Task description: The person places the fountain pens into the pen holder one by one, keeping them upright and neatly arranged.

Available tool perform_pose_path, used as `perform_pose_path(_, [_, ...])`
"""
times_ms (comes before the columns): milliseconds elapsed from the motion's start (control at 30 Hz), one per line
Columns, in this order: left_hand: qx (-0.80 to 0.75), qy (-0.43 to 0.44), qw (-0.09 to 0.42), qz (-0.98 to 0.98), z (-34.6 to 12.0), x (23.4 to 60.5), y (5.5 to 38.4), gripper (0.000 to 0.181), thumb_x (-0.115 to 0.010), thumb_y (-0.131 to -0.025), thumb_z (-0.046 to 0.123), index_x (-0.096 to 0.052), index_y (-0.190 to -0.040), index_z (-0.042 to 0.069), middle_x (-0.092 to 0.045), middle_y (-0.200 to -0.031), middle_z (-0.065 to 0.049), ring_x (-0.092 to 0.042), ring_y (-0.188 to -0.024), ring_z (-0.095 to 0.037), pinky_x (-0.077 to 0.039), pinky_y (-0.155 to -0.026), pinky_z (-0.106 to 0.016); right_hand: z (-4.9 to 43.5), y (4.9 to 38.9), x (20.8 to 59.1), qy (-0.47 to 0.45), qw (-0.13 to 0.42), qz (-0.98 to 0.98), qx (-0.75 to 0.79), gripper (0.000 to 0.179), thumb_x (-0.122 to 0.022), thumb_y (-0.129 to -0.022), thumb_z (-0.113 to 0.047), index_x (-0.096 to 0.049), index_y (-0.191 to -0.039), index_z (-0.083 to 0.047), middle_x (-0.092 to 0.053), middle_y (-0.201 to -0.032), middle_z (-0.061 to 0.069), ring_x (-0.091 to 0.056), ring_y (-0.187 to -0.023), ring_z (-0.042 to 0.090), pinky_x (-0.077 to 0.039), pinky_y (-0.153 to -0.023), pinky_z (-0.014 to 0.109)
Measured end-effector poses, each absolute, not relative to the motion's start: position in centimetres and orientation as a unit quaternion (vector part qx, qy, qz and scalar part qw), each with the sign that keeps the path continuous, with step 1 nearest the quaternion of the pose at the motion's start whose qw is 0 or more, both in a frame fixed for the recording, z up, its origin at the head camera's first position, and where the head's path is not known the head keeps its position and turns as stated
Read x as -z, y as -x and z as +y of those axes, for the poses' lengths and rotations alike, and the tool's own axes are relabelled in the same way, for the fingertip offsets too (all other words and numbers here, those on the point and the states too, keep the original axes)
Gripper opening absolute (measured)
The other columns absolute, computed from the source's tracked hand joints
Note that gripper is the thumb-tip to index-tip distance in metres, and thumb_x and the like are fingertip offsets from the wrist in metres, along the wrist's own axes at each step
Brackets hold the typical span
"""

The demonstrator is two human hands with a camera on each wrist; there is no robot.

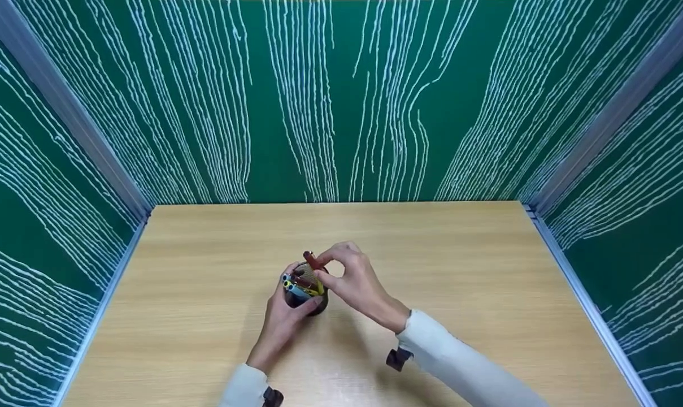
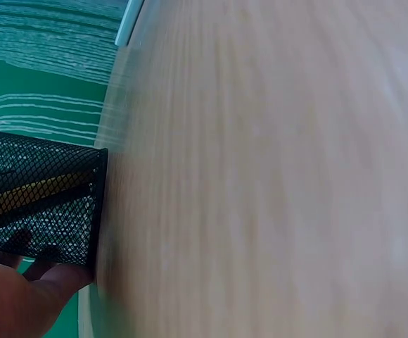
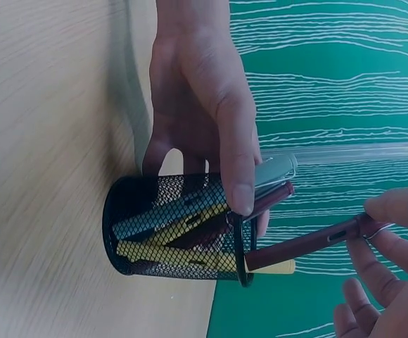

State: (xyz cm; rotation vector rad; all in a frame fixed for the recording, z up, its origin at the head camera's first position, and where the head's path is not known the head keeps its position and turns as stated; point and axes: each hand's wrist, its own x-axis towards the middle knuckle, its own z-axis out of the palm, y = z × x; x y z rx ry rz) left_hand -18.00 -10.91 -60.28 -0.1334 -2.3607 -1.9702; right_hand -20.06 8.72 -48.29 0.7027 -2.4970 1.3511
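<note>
A black mesh pen cup (image 1: 317,308) stands on the table, held round its side by my left hand (image 1: 279,321). In the right wrist view, the left thumb lies along the rim. My right hand (image 1: 359,278) pinches a dark red pen (image 3: 295,249) near its outer end. That pen slants at the cup's mouth, its other end at the rim and most of its length outside. Inside the cup are a pale blue-green pen (image 3: 277,169), another dark red pen (image 3: 280,196) and yellow pens (image 3: 283,267). In the left wrist view, the mesh wall (image 2: 56,211) shows beside curled fingers.
The light wood table (image 1: 205,243) is bounded by green panels (image 1: 341,113) with white wavy lines at the back and both sides. Grey metal strips (image 1: 590,305) run along its side edges. Dark bands (image 1: 399,358) are at both sleeve cuffs.
</note>
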Motion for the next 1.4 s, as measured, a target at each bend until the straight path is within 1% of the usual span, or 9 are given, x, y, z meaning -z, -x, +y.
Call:
perform_pose_path(200, [0.644, 0.04, 0.036, -0.763, -10.9, 60.6, 18.0, 0.09, -0.093, -0.088, 0.034, -0.046, -0.165, 0.024, -0.062, -0.156, -0.009, -0.058, -0.141, -0.03, -0.038, -0.121, -0.059, 8.0, 19.9, 48.5, -0.253, 0.107, -0.844, -0.46, 0.014, -0.089, -0.093, -0.009, -0.085, -0.106, -0.014, -0.079, -0.103, -0.007, -0.061, -0.111, 0.018, -0.053, -0.1, 0.044])
perform_pose_path(400, [0.648, 0.041, 0.033, -0.76, -10.8, 60.5, 18.2, 0.089, -0.093, -0.087, 0.035, -0.048, -0.164, 0.029, -0.062, -0.156, -0.007, -0.058, -0.142, -0.029, -0.038, -0.122, -0.058, 7.8, 19.9, 49.4, -0.253, 0.102, -0.847, -0.457, 0.014, -0.088, -0.094, -0.009, -0.085, -0.107, -0.014, -0.079, -0.106, -0.008, -0.061, -0.111, 0.016, -0.053, -0.098, 0.04])
perform_pose_path(667, [0.64, 0.048, 0.036, -0.766, -10.8, 60.6, 18.2, 0.089, -0.092, -0.089, 0.032, -0.046, -0.165, 0.022, -0.062, -0.157, -0.01, -0.057, -0.144, -0.03, -0.039, -0.122, -0.058, 8.1, 19.8, 51.0, -0.25, 0.075, -0.853, -0.451, 0.016, -0.087, -0.095, -0.01, -0.085, -0.111, -0.013, -0.078, -0.108, -0.007, -0.061, -0.113, 0.016, -0.054, -0.099, 0.039])
perform_pose_path(800, [0.638, 0.053, 0.038, -0.767, -10.8, 60.5, 18.2, 0.09, -0.092, -0.089, 0.031, -0.046, -0.166, 0.023, -0.062, -0.157, -0.007, -0.057, -0.144, -0.028, -0.039, -0.122, -0.055, 8.2, 19.8, 51.6, -0.252, 0.066, -0.856, -0.446, 0.017, -0.086, -0.095, -0.01, -0.086, -0.112, -0.014, -0.076, -0.107, -0.008, -0.06, -0.113, 0.015, -0.054, -0.098, 0.039])
perform_pose_path(967, [0.649, 0.06, 0.037, -0.758, -10.7, 60.6, 18.2, 0.09, -0.092, -0.09, 0.032, -0.045, -0.166, 0.022, -0.062, -0.158, -0.008, -0.057, -0.145, -0.028, -0.039, -0.122, -0.055, 8.0, 19.8, 52.0, -0.256, 0.056, -0.859, -0.44, 0.019, -0.086, -0.096, -0.012, -0.085, -0.115, -0.014, -0.077, -0.11, -0.009, -0.06, -0.114, 0.015, -0.055, -0.1, 0.038])
perform_pose_path(1167, [0.65, 0.059, 0.036, -0.757, -10.7, 60.6, 18.2, 0.089, -0.092, -0.09, 0.031, -0.046, -0.166, 0.025, -0.062, -0.157, -0.007, -0.057, -0.145, -0.028, -0.038, -0.122, -0.054, 7.9, 19.9, 52.3, -0.26, 0.06, -0.859, -0.437, 0.02, -0.087, -0.095, -0.011, -0.085, -0.115, -0.013, -0.078, -0.111, -0.005, -0.061, -0.113, 0.016, -0.055, -0.098, 0.039])
perform_pose_path(1400, [0.646, 0.06, 0.042, -0.759, -10.8, 60.6, 18.3, 0.089, -0.092, -0.09, 0.03, -0.046, -0.166, 0.021, -0.062, -0.157, -0.01, -0.059, -0.143, -0.03, -0.041, -0.12, -0.056, 8.1, 19.8, 52.3, -0.25, 0.045, -0.86, -0.443, 0.018, -0.086, -0.097, -0.014, -0.085, -0.115, -0.014, -0.076, -0.109, -0.007, -0.058, -0.113, 0.016, -0.055, -0.099, 0.041])
